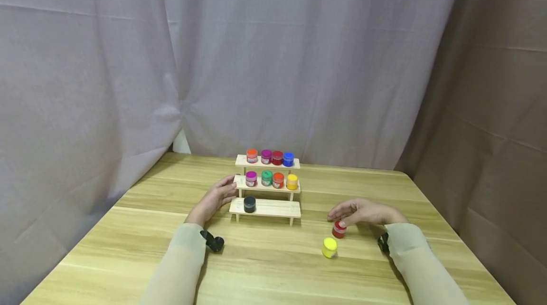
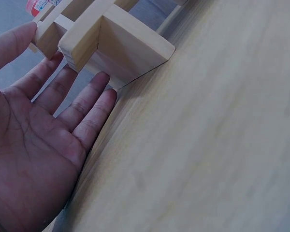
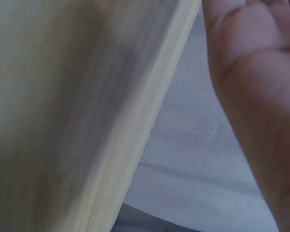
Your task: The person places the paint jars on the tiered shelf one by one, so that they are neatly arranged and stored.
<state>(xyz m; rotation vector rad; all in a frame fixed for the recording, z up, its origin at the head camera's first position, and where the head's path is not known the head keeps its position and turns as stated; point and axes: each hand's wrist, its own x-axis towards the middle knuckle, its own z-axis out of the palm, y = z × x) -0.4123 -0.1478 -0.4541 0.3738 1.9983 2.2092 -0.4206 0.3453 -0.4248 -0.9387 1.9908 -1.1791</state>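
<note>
A three-step wooden display stand (image 1: 273, 208) bears small paint jars in several colours. My left hand (image 1: 217, 199) is at the stand's left end, fingers extended. In the left wrist view, the thumb and fingertips of the left hand (image 2: 43, 121) are against or close to the stand's wooden end (image 2: 130, 48). A black-lidded jar (image 1: 249, 204) stands on the lowest step. Over on the right, my right hand (image 1: 366, 212) has its thumb at the lid of a red jar (image 1: 339, 230), fingers loosely bent beyond it. A yellow jar (image 1: 329, 248) stands nearer me. The right wrist view cuts off those fingertips.
The middle step carries purple (image 1: 251, 179), green (image 1: 267, 178), orange-red (image 1: 278, 180) and yellow-orange (image 1: 292, 182) jars. Orange (image 1: 252, 156), purple (image 1: 266, 157), red (image 1: 277, 157) and blue (image 1: 288, 159) jars stand on top. Grey curtains (image 1: 299, 67) hang behind the wooden table (image 1: 265, 271).
</note>
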